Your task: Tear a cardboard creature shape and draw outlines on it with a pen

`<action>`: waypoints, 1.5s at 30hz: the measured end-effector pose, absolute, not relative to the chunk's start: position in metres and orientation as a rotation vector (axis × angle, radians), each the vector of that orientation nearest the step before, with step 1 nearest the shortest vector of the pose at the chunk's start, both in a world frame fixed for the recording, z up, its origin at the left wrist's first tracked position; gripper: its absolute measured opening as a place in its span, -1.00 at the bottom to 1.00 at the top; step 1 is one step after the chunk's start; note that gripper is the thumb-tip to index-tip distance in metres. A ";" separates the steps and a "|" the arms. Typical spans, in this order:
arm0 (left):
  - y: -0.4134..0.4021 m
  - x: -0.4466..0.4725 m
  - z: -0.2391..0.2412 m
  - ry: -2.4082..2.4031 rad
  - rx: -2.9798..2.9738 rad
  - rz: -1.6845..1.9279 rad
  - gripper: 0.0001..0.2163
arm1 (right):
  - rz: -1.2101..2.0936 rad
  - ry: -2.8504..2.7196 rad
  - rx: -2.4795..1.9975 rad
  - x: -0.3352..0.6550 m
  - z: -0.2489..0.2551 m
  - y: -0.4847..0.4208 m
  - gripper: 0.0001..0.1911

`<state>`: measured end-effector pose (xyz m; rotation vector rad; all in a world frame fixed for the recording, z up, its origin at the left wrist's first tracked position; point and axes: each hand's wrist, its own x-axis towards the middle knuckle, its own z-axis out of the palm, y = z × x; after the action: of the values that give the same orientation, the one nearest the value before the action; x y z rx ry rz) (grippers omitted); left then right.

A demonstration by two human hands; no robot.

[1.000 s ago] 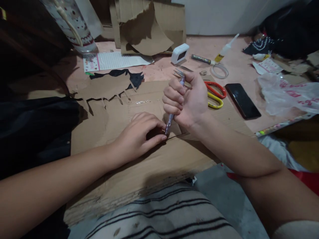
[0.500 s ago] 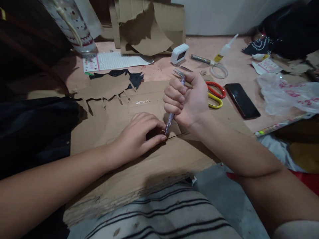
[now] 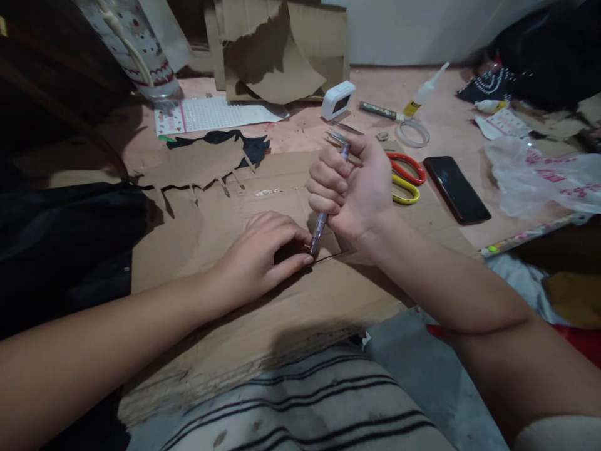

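Note:
My right hand (image 3: 350,181) is closed in a fist around a translucent purple pen (image 3: 320,228), held at a slant with its lower end down at the cardboard. That end meets a dark line or edge in the brown cardboard (image 3: 188,244). My left hand (image 3: 272,247) rests on the cardboard with thumb and forefinger apart, their tips beside the pen's lower end. Behind my right hand lie scissors with red and yellow handles (image 3: 407,169); pointed metal tips (image 3: 335,136) show above the fist. Whatever lies under my left palm is hidden.
A phone (image 3: 455,189) lies right of the scissors, near a plastic bag (image 3: 547,178). Farther back are a white device (image 3: 338,100), a glue bottle (image 3: 421,97) and a tape roll (image 3: 413,134). A tumbler (image 3: 141,56) stands back left. Torn cardboard (image 3: 282,56) leans behind.
Both hands and the pen hold nearly the same place as half a second ago. The view has shifted very slightly.

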<state>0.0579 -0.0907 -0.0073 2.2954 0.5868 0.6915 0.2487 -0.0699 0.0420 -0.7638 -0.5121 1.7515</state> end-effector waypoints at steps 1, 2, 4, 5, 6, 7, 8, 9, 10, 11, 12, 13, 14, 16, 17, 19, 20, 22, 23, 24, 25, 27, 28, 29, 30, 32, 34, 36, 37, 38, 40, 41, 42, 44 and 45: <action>-0.091 0.058 -0.007 0.586 2.297 0.690 -0.87 | 1.744 -0.511 -0.789 0.248 0.042 -0.070 -0.55; -0.091 0.058 -0.007 0.585 2.298 0.690 -0.87 | 1.740 -0.516 -0.807 0.248 0.043 -0.070 -0.55; -0.091 0.058 -0.007 0.587 2.297 0.696 -0.87 | 1.744 -0.547 -0.799 0.248 0.043 -0.070 -0.51; -0.091 0.058 -0.007 0.589 2.296 0.699 -0.87 | 1.751 -0.569 -0.775 0.249 0.042 -0.069 -0.50; -0.091 0.058 -0.007 0.590 2.295 0.700 -0.87 | 1.759 -0.594 -0.745 0.250 0.041 -0.069 -0.49; -0.091 0.058 -0.007 0.590 2.296 0.698 -0.87 | 1.768 -0.618 -0.716 0.251 0.040 -0.069 -0.48; -0.091 0.058 -0.007 0.591 2.298 0.696 -0.87 | 1.776 -0.642 -0.692 0.252 0.039 -0.069 -0.47; -0.091 0.058 -0.007 0.593 2.301 0.693 -0.87 | 1.782 -0.663 -0.678 0.253 0.038 -0.069 -0.47; -0.091 0.058 -0.007 0.594 2.302 0.688 -0.87 | 1.785 -0.683 -0.674 0.253 0.038 -0.069 -0.45; -0.091 0.058 -0.007 0.596 2.303 0.682 -0.88 | 1.785 -0.699 -0.680 0.254 0.037 -0.069 -0.44; -0.091 0.058 -0.006 0.597 2.305 0.680 -0.88 | 1.778 -0.710 -0.695 0.254 0.037 -0.068 -0.43; -0.091 0.058 -0.006 0.598 2.306 0.682 -0.88 | 1.767 -0.713 -0.720 0.254 0.037 -0.069 -0.43; -0.091 0.058 -0.006 0.598 2.307 0.682 -0.88 | 1.753 -0.708 -0.750 0.253 0.038 -0.069 -0.42; -0.090 0.058 -0.006 0.598 2.304 0.682 -0.88 | 1.726 -0.683 -0.801 0.251 0.039 -0.070 -0.43; -0.090 0.058 -0.006 0.597 2.300 0.682 -0.88 | 1.718 -0.670 -0.812 0.250 0.040 -0.070 -0.43; -0.091 0.058 -0.006 0.596 2.292 0.679 -0.88 | 1.715 -0.652 -0.798 0.248 0.042 -0.071 -0.46; -0.091 0.058 -0.006 0.595 2.290 0.679 -0.89 | 1.716 -0.645 -0.780 0.247 0.043 -0.072 -0.48; -0.091 0.059 -0.006 0.596 2.290 0.681 -0.89 | 1.719 -0.637 -0.759 0.247 0.044 -0.072 -0.51; -0.091 0.059 -0.006 0.595 2.292 0.683 -0.90 | 1.720 -0.635 -0.769 0.247 0.044 -0.072 -0.51; -0.091 0.059 -0.006 0.595 2.295 0.687 -0.90 | 1.719 -0.635 -0.791 0.247 0.044 -0.072 -0.50; -0.091 0.058 -0.006 0.594 2.298 0.691 -0.89 | 1.715 -0.639 -0.816 0.247 0.043 -0.072 -0.48; -0.091 0.058 -0.007 0.596 2.302 0.690 -0.89 | 1.701 -0.658 -0.844 0.249 0.042 -0.071 -0.45; -0.090 0.058 -0.007 0.599 2.302 0.686 -0.90 | 1.693 -0.673 -0.842 0.249 0.041 -0.070 -0.44; -0.090 0.058 -0.008 0.607 2.301 0.680 -0.91 | 1.686 -0.693 -0.836 0.250 0.040 -0.070 -0.43; -0.091 0.058 -0.009 0.612 2.301 0.675 -0.92 | 1.680 -0.714 -0.831 0.251 0.039 -0.069 -0.43; -0.092 0.059 -0.009 0.625 2.304 0.669 -0.93 | 1.668 -0.752 -0.837 0.252 0.038 -0.068 -0.42; -0.094 0.059 -0.006 0.645 2.319 0.666 -0.92 | 1.647 -0.782 -0.852 0.254 0.039 -0.068 -0.46; -0.094 0.057 0.003 0.685 2.411 0.657 -0.89 | 1.610 -0.806 -0.866 0.256 0.042 -0.067 -0.61; -0.092 0.054 0.009 0.714 2.512 0.637 -0.87 | 1.576 -0.814 -0.875 0.258 0.044 -0.067 -0.70; -0.089 0.050 0.015 0.755 2.642 0.601 -0.84 | 1.532 -0.821 -0.882 0.260 0.047 -0.066 -0.76; -0.077 0.037 0.029 0.888 2.893 0.483 -0.79 | 1.408 -0.848 -0.880 0.266 0.051 -0.063 -0.74; -0.069 0.029 0.034 0.988 2.975 0.414 -0.76 | 1.331 -0.875 -0.882 0.269 0.052 -0.061 -0.69; -0.059 0.020 0.037 1.101 3.006 0.348 -0.72 | 1.255 -0.913 -0.894 0.273 0.053 -0.059 -0.61; -0.037 0.003 0.036 1.352 3.009 0.228 -0.50 | 1.130 -1.025 -0.948 0.279 0.052 -0.055 -0.43; -0.026 -0.004 0.033 1.458 2.993 0.129 -0.37 | 1.085 -1.102 -0.981 0.282 0.051 -0.054 -0.36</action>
<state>-0.0038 -0.0262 0.0327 2.9928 1.4584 0.1288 0.2825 -0.0540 0.0509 -0.9807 -1.1021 1.0852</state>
